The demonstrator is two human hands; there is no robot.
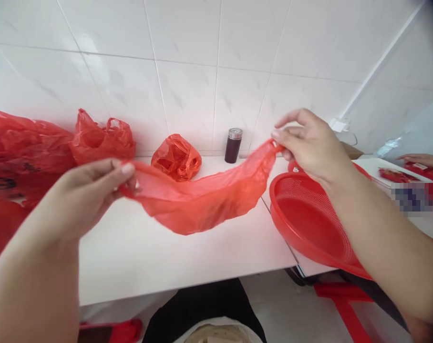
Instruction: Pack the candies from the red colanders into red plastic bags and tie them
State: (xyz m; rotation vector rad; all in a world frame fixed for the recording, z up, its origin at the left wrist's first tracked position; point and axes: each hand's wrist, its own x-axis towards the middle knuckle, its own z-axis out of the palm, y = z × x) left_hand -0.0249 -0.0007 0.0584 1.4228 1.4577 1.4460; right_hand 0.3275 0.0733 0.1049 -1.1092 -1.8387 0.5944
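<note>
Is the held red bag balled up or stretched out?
Stretched out: the red bag spans from left hand to right hand, its middle hanging lower.

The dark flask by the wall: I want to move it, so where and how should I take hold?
Probably best around the dark body of the flask, below its silver lid, from the near side of the table, clear of the red bag: it's upright and slim, with the wall close behind.

Beyond the fingers I see a white, faintly veined tile wall, glare brightening it to their upper left and a pale strip running down to their right; beneath them lies a white surface, with greyish floor past its near edge
</note>
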